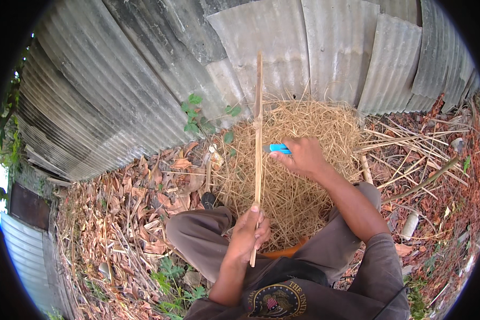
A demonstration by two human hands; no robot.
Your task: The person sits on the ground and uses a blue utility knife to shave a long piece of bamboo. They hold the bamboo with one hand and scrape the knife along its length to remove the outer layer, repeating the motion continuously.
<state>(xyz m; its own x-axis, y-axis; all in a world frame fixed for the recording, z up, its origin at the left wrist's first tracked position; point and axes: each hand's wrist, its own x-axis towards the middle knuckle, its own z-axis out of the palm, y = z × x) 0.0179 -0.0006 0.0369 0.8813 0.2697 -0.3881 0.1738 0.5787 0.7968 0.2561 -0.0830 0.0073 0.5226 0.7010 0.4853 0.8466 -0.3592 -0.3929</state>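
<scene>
My left hand [246, 233] is closed around the lower part of a long, thin bamboo strip [258, 154], which stands nearly upright in front of me. The strip's short lower end pokes out below my fist. To the right of its middle, my right hand [303, 154] grips a bright blue utility knife [280, 149]. The blade end points left toward the strip; whether it touches the strip, I cannot tell. Under both hands lies a heap of fine, straw-like shavings [304, 213], spread between my bent legs.
A corrugated metal fence [272, 48] runs across the far side. Dry leaves [128, 213] cover the ground at left. Several thin strips [410, 144] lie scattered at right, near a pale cylindrical piece [409, 225]. Green plants [193, 113] grow by the fence.
</scene>
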